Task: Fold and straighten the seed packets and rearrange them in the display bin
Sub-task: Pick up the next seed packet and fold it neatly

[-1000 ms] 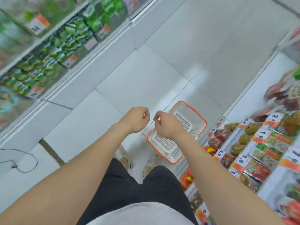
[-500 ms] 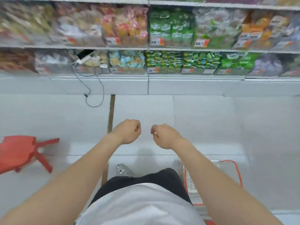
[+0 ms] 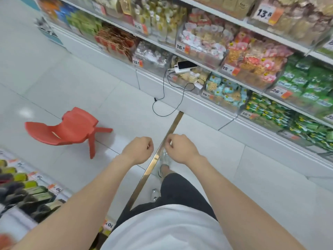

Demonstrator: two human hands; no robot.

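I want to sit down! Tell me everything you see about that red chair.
The chair is small and red, smooth like moulded plastic. It lies tipped over on the white tiled floor, two legs showing: one points right, one toward the camera. A narrow slot cuts its flat left panel. Only the floor touches it.

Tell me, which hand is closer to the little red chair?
The left hand. The red chair lies tipped over, off to that hand's left. The right hand is farther away, on the left hand's other side.
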